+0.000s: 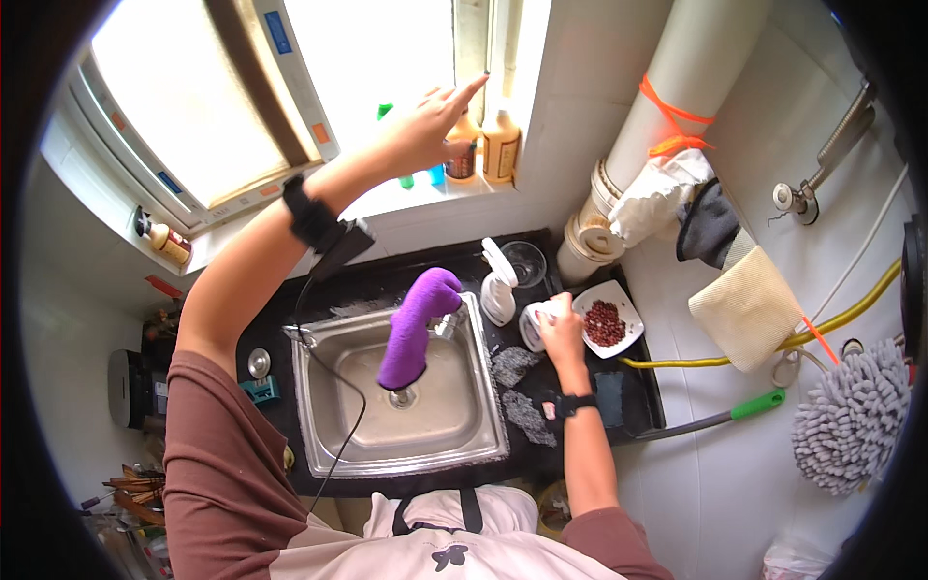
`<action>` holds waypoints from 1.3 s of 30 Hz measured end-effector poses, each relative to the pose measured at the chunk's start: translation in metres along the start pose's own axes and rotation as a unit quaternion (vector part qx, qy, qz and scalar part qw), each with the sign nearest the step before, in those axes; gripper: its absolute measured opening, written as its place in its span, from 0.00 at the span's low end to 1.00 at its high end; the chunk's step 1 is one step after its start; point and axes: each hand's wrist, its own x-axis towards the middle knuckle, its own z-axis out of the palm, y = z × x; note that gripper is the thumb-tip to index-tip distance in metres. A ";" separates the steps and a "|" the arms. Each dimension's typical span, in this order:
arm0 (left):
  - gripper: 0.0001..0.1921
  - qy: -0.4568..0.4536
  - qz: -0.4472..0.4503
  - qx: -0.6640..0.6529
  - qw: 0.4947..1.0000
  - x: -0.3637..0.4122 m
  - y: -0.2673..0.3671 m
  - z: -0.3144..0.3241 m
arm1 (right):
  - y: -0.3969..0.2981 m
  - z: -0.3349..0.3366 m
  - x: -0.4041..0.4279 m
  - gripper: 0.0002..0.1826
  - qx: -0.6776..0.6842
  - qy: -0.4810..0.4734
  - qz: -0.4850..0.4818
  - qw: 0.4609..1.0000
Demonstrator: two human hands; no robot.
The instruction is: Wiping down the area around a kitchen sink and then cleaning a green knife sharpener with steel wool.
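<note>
My left hand [417, 130] is raised at the window sill with its fingers apart. Its thumb overlaps a yellow bottle with a dark label [461, 163]; I cannot tell whether they touch. Beside that bottle stands a second yellow bottle [500, 148]. On the black counter, my right hand [564, 333] grips a white plastic bottle [533, 326] around its upper part. To its left is a white spray bottle [497, 293], upright. A white square bowl of dark red beans [627, 312] sits just right of my right hand. Purple fuzzy fabric [417, 330] covers the faucet over the steel sink [449, 417].
Grey mesh scourers [522, 417] lie by the sink's right edge, and a clear glass bowl [523, 254] stands behind. A black cable [355, 428] hangs across the sink. Cloths [747, 304] hang from the large pipe [681, 80]. A yellow hose [681, 362] runs along the wall.
</note>
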 end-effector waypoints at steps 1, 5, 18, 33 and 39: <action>0.42 -0.006 -0.011 0.015 1.000 -0.014 0.005 -0.014 | -0.025 -0.017 -0.002 0.17 -0.028 0.010 -0.012 1.000; 0.42 -0.098 -0.112 -0.091 0.985 -0.061 0.048 -0.057 | -0.143 -0.091 0.008 0.15 0.002 0.091 -0.115 0.989; 0.45 0.164 -0.162 -0.297 0.927 -0.099 0.018 -0.037 | -0.327 -0.090 0.080 0.24 0.246 0.087 -0.337 0.904; 0.48 0.204 -0.327 -0.321 0.865 -0.119 -0.198 0.110 | -0.069 0.061 0.050 0.19 -0.033 -0.082 -0.051 0.995; 0.47 0.122 -0.347 -0.505 0.781 -0.106 -0.200 0.107 | -0.067 0.061 0.059 0.14 -0.010 -0.086 -0.082 0.993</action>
